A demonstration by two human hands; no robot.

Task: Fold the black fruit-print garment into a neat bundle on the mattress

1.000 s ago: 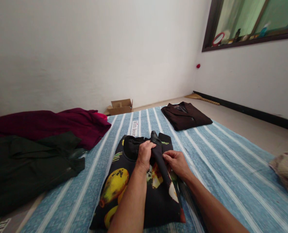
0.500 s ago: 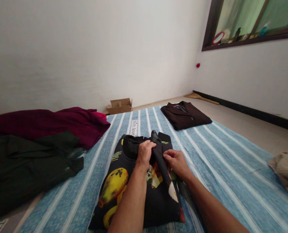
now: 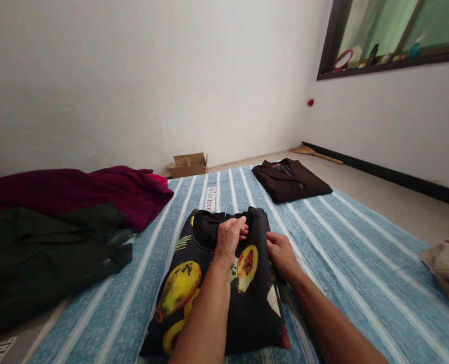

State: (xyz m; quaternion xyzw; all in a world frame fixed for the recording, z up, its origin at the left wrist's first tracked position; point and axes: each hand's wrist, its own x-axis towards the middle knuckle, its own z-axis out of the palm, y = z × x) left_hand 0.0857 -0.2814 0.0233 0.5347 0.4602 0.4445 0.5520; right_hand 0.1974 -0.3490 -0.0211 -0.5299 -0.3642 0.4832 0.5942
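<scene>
A folded black sweatshirt [image 3: 254,313] with yellow papaya prints lies in front of me on the striped bedsheet, its round neckline at the far end. Over the neckline, my left hand [image 3: 232,236] is closed with its fingers curled, and no cloth shows between them. The forearm covers part of the print. At the sweatshirt's right edge, my right hand [image 3: 283,253] pinches the cloth between thumb and fingers. The right side of the sweatshirt lies flat, a cut papaya print facing up.
A folded dark brown jacket [image 3: 292,181] rests at the far right of the blue striped sheet [image 3: 345,253]. Maroon cloth [image 3: 76,189] and a dark green garment [image 3: 50,258] lie heaped left. A beige cloth [image 3: 446,270] sits right. Beyond the bed stands a cardboard box [image 3: 189,164].
The sweatshirt's raised right-side fold has been laid flat to the right, uncovering the papaya print. My left hand has let go of that fold; my right hand has shifted slightly right along the edge.
</scene>
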